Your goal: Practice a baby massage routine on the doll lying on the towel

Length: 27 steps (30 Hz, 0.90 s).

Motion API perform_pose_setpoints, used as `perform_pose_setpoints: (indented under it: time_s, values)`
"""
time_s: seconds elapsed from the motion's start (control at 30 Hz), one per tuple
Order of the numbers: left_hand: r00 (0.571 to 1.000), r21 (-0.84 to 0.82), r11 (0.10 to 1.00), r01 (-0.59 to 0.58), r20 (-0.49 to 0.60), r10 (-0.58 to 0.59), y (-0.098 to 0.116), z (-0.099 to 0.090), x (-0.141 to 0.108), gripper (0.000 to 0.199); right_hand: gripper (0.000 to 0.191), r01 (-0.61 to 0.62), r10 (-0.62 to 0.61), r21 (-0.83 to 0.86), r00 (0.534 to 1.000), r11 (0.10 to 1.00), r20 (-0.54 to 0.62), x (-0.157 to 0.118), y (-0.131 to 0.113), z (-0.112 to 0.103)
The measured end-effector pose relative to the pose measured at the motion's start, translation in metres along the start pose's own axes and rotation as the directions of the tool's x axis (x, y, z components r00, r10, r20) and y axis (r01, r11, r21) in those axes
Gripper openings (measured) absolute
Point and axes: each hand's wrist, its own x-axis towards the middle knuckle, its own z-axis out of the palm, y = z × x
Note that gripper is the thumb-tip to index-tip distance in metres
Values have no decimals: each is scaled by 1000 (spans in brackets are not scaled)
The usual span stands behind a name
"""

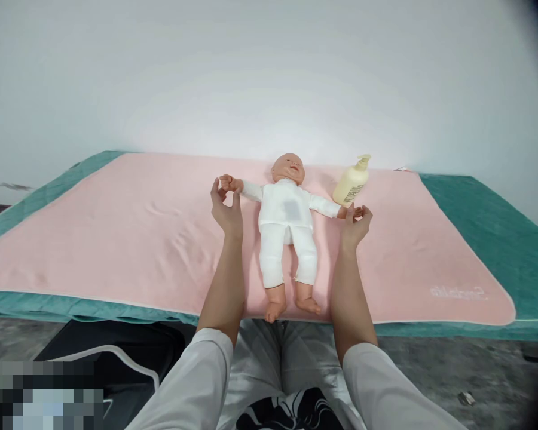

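A baby doll (287,206) in white clothes lies on its back on a pink mat (161,239), its head toward the wall and its bare feet toward me. Both its arms are stretched out sideways. On the left, my left hand (226,209) has its thumb and fingers curled around the doll's hand. My right hand (356,226) grips the doll's other hand between thumb and fingers. Just beyond my right hand stands a pale yellow pump bottle (351,184) with dark lettering.
Under the pink mat is a green padded cover (488,221), showing at both sides and along the front edge. A pale wall (269,77) rises directly behind. Below on the left is a black object (116,340) with a white curved strip.
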Motion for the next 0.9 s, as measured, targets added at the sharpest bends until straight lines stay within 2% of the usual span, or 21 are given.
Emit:
perform_pose_setpoints:
  time_s: [0.1,0.17,0.23,0.33,0.43,0.53,0.63,0.77,0.9]
  values:
    - [995,-75,993,-91,20,93,13,8,-12,46,46,100,-98,66,995,993,-38,-3,-5,2]
    - [983,-91,983,-157,83,165,17,12,-19,35,49,173,-168,118,985,978,-47,-6,-10,4]
    - [953,-85,965,-247,157,258,18,14,-22,28,52,234,-230,181,972,955,-46,-10,-15,7]
    - [879,-90,913,-398,247,408,15,16,-23,24,48,323,-342,274,940,906,20,-16,-20,11]
    - [768,-131,844,-520,360,529,13,18,-22,22,35,410,-474,309,864,858,169,-23,-24,11]
    - [669,-151,789,-596,450,592,11,20,-22,22,27,491,-577,309,744,814,338,-30,-30,7]
    - [614,-147,765,-627,511,602,10,21,-22,22,22,547,-624,305,638,780,451,-35,-34,4]
    - [544,-150,755,-639,605,581,10,20,-20,21,23,586,-629,274,575,763,523,-37,-34,6]
    - [499,-171,733,-658,629,596,11,20,-19,20,26,625,-662,293,510,724,549,-36,-30,9]
